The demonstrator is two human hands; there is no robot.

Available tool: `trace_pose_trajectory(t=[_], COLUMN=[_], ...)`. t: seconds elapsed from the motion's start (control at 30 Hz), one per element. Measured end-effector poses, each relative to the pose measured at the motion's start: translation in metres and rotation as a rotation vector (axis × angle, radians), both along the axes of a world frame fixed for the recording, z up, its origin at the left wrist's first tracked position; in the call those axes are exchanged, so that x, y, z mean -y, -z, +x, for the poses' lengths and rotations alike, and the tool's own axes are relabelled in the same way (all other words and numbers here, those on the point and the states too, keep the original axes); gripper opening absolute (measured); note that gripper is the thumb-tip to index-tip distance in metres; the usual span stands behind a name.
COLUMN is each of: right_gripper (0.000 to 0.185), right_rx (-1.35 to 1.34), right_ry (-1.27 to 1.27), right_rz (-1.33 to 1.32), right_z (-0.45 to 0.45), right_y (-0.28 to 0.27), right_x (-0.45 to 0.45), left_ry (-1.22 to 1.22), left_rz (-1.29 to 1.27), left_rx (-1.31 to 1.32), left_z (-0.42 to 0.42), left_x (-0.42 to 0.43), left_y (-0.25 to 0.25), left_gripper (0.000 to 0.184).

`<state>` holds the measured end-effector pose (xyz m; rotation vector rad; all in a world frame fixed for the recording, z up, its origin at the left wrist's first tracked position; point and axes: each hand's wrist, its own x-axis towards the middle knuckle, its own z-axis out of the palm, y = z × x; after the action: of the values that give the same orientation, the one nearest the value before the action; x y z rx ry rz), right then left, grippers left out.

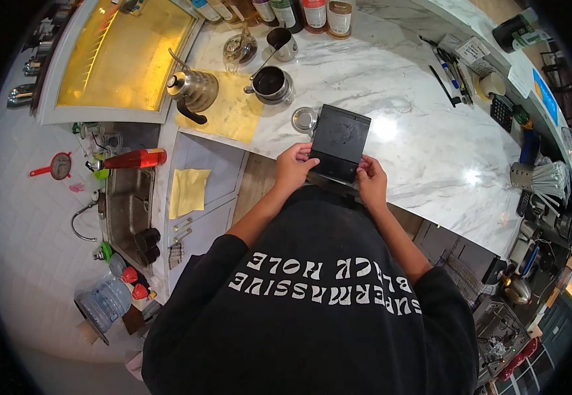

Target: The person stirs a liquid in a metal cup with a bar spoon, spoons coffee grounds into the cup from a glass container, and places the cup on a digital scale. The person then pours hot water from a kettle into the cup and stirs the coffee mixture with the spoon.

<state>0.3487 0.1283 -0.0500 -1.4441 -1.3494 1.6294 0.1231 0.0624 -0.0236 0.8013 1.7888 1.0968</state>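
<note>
Both of my hands hold a flat black digital scale point(342, 131) at the front edge of the marble counter, its darker panel strip toward me. My left hand point(292, 169) grips the left near corner, thumb on top and fingers along the side. My right hand point(372, 181) pinches the right near corner, fingers curled. Just left of the scale lies a small round metal dish or lid point(304, 119). Further left stand a metal cup with a handle point(271, 85) and a gooseneck kettle point(200, 91) on a yellow cloth point(236, 115).
Behind the cup are a metal pitcher point(282, 45), a glass vessel point(240, 49) and several bottles point(313, 14). Pens point(454, 74), a calculator point(501, 112) and a straw holder point(521, 176) line the marble counter point(431, 158) at right. A sink point(128, 210) is at left.
</note>
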Motion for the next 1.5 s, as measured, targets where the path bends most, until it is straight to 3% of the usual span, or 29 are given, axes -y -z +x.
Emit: trace_pose_trajectory(t=[0.33,0.63,0.83,1.03,1.33,1.5], right_gripper=[0.038,0.04,0.041,0.042,0.041,0.039], right_rx=[-0.033,-0.019,-0.029,-0.036,-0.105,-0.161], right_ry=[0.024,0.031,0.039,0.043,0.038,0.059], right_rz=[-0.001,-0.001,-0.019,-0.001,-0.047,-0.083], right_z=[-0.006,-0.007,-0.005,-0.005,-0.003,-0.002], right_y=[-0.009,-0.007,-0.001,0.003,0.0,-0.002], right_x=[-0.005,-0.007,-0.008,-0.007,-0.012,-0.018], left_ry=[0.09,0.07,0.047,0.079,0.121,0.024], left_rz=[0.023,0.016,0.001,-0.003,-0.077,0.053], left_rx=[-0.06,0.042,0.139,0.011,0.177,-0.343], left_z=[-0.013,-0.018,-0.023,-0.02,-0.037,-0.043], left_x=[-0.004,-0.007,-0.013,-0.012,-0.021,-0.039], left_y=[0.01,0.019,0.027,0.018,0.015,0.001], left_gripper=[0.051,0.052,0.05,0.049,0.041,0.029])
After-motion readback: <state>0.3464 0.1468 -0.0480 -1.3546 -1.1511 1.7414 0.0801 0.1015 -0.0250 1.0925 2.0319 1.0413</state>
